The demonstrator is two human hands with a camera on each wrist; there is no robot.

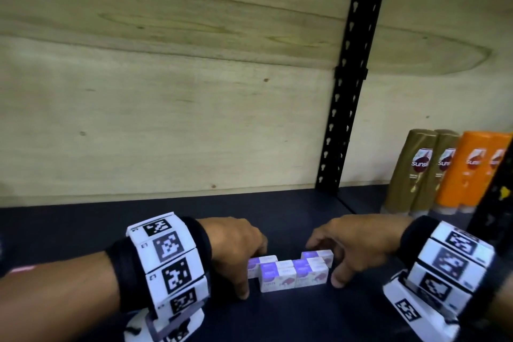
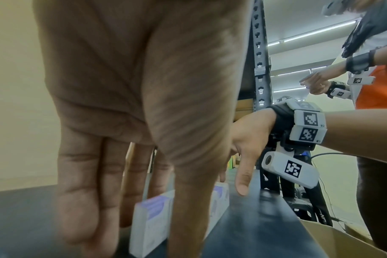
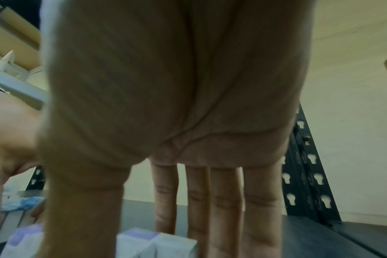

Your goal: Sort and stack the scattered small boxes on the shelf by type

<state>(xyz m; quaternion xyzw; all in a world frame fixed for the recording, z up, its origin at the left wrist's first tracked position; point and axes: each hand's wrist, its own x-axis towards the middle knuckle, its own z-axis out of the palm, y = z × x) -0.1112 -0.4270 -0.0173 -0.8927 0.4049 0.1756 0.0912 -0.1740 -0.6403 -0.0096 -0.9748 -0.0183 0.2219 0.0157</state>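
A pale plywood back panel (image 1: pixel 166 78) with visible grain and small knots fills the upper part of the head view, crossed by a black metal upright (image 1: pixel 347 91) punched with keyhole slots. Below it lies the dark, matte shelf (image 1: pixel 83 230), flat and smooth. At the far right of the shelf stand plastic shampoo bottles in a row, two gold bottles (image 1: pixel 416 172) beside two orange bottles (image 1: pixel 472 172), all upright and touching. Both forearms reach in from the near edge, each wearing a black strap with white blocks printed with square black-and-white codes. The left hand (image 1: pixel 236 250) and right hand (image 1: pixel 358 244) flank a cluster of small boxes (image 1: pixel 291 272) near the front middle of the shelf. These are small rectangular cardboard cartons, white with purple tops and reddish print on the front faces; they sit pressed together in two staggered rows, their long axes running left to right along the shelf. The left hand's fingers (image 2: pixel 82 192) are straight and point down against the left end of the cluster, thumb tip on the shelf. The right hand's fingers (image 3: pixel 223 200) are likewise extended downward at the right end, thumb (image 1: pixel 340 276) just beside the front box; neither hand curls around a box. In the left wrist view a cardboard carton (image 2: pixel 342 244) sits below the shelf edge; its contents cannot be seen.
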